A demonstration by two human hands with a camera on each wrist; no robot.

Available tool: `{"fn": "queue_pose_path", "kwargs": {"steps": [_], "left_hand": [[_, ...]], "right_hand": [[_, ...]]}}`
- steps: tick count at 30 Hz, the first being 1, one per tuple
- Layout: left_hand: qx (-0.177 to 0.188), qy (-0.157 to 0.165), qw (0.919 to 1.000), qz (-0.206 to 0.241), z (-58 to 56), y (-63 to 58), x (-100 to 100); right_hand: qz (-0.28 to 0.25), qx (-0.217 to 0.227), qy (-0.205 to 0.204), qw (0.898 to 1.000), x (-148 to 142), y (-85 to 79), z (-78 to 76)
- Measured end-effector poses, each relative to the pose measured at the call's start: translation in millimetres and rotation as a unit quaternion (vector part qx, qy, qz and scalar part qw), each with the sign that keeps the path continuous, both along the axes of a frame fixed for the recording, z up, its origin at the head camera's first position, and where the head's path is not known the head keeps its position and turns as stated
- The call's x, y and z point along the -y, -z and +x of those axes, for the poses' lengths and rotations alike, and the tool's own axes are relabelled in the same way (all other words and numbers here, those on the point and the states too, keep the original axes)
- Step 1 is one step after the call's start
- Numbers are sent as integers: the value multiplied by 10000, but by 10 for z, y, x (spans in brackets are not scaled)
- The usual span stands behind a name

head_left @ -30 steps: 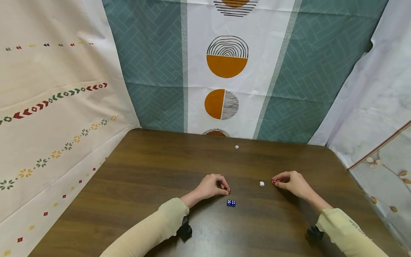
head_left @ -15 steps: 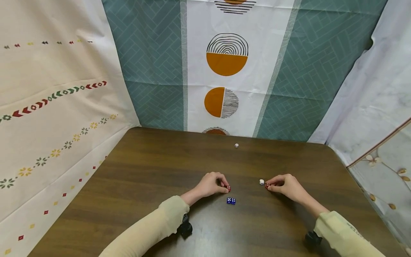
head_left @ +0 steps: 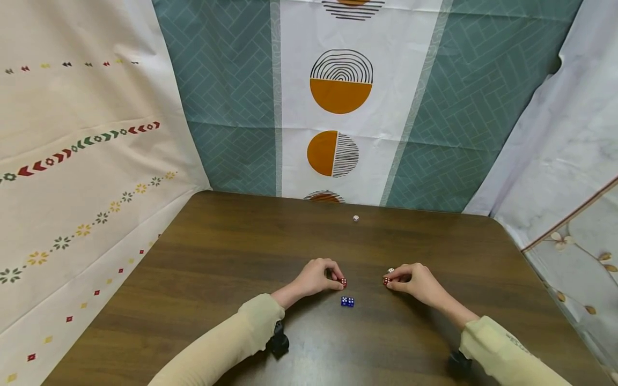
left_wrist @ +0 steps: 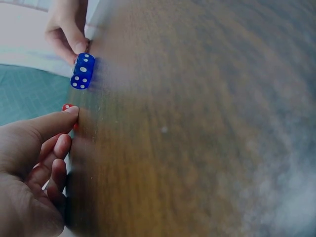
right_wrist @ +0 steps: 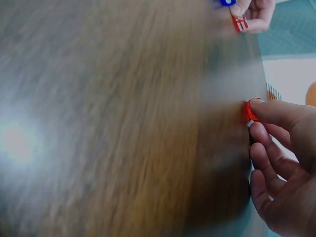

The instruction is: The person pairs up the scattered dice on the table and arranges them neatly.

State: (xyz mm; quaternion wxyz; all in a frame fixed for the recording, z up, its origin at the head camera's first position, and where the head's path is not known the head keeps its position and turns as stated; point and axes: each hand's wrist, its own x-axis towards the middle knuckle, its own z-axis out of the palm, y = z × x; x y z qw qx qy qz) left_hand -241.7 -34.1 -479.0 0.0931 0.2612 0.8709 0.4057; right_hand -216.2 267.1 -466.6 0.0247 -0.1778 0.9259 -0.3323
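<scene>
My left hand pinches a red die between thumb and fingers at the middle of the table. A second red die is held the same way by my right hand, a short way to the right. Two blue dice sit side by side just in front of the left hand's die. Behind the right fingertips a white die shows, partly covered by them. In the right wrist view the thumb covers much of its red die.
Another white die lies near the back edge of the brown wooden table. A patterned cloth hangs behind the table, with light cloths on both sides.
My right hand has moved left with its red die, passing in front of the nearer white die. The left hand and the blue dice have stayed in place.
</scene>
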Motion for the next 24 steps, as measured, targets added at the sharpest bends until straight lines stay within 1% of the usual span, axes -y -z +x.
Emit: {"fn": "queue_pose_path", "kwargs": {"steps": [9,17,24], "left_hand": [[23,1,10000,-58,1,-22,-5],[4,20,10000,4,1,-38,-6],[36,-24,10000,-74,-3,-31,-15]], "right_hand": [[-51,143,-73,9999,203,5,-18],[-150,112,-242,9995,362,13,-27],[-167,108,-236,9995,490,26,-14]]}}
